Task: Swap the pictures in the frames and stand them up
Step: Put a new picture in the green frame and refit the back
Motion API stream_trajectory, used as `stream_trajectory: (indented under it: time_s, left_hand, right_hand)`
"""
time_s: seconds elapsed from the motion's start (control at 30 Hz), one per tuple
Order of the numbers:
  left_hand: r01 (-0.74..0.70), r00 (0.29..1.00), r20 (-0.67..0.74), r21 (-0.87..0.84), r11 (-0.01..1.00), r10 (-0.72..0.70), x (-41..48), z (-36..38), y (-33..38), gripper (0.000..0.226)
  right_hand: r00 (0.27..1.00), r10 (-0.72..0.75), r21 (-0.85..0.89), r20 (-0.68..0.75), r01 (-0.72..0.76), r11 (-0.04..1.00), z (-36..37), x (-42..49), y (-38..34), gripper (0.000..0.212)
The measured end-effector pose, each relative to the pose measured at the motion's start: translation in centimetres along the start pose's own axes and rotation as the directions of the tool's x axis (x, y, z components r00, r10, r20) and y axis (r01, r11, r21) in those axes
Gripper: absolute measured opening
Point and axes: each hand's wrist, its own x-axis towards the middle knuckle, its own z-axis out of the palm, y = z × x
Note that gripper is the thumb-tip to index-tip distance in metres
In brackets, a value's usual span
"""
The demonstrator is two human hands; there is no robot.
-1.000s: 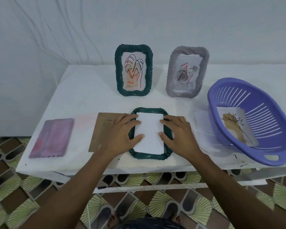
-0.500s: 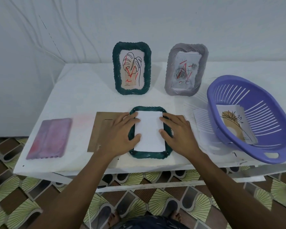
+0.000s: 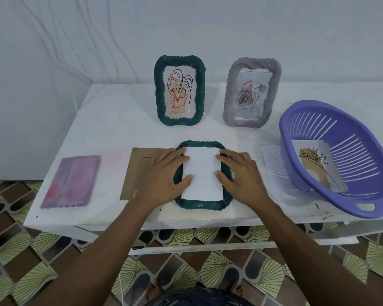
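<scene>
Your left hand (image 3: 164, 173) and right hand (image 3: 241, 175) stayed flat, fingers straight, pressing paper (image 3: 201, 173) into frame (image 3: 199, 205); nothing shifted, board (image 3: 137, 173) lay unfitted.

No words, numbers or brand marks can be read anywhere. The only trace of print is a tiny dark line at the foot of the leaf picture (image 3: 180, 91), which stands in the upright green frame (image 3: 158, 91) at the back of the table (image 3: 119, 120). It is too small and blurred to make out. The red strokes on that picture and on the rose picture (image 3: 250, 96) in the grey frame (image 3: 230, 93) beside it look like loose marks, not legible letters or digits.
</scene>
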Motion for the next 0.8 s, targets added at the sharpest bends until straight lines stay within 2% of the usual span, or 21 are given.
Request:
stream_trajectory:
  time_s: [0.1,0.2,0.27,0.33,0.43,0.63,0.8]
  left_hand:
    - [0.024,0.986,-0.164,-0.012,1.000,-0.026,-0.2,-1.1,0.2,0.049]
    - [0.120,0.955,-0.262,-0.092,0.988,-0.141,-0.9,-2.3,-0.4,0.050]
    - [0.228,0.944,-0.237,-0.032,0.973,-0.229,-1.8,-2.5,-1.6,0.057]
    - [0.325,0.936,-0.178,0.109,0.939,-0.304,-3.2,-2.4,-2.7,0.071]
    - [0.351,0.933,-0.160,0.210,0.913,-0.322,-4.9,-1.5,-3.6,0.083]
    - [0.366,0.904,-0.242,0.008,0.931,-0.353,-5.3,-1.4,-3.5,0.072]
    - [0.379,0.881,-0.244,-0.148,0.913,-0.405,-5.7,-1.8,-2.7,0.074]
  right_hand:
    - [1.000,0.011,0.014,0.004,-0.011,1.000,-0.1,-0.1,0.0,0.047]
    - [1.000,0.013,0.026,0.004,-0.013,1.000,-0.1,-0.1,-0.1,0.047]
    - [1.000,0.014,0.040,0.003,-0.014,0.999,-0.2,-0.1,-0.1,0.047]
    - [1.000,0.019,0.058,0.000,-0.019,0.998,-0.2,-0.2,-0.2,0.047]
    - [1.000,0.023,0.088,-0.014,-0.021,0.996,-0.2,-0.2,-0.2,0.046]
    - [0.999,0.037,0.122,-0.011,-0.035,0.992,-0.3,-0.3,-0.3,0.047]
    - [0.998,0.055,0.182,-0.009,-0.053,0.982,-0.5,-0.2,-0.4,0.044]
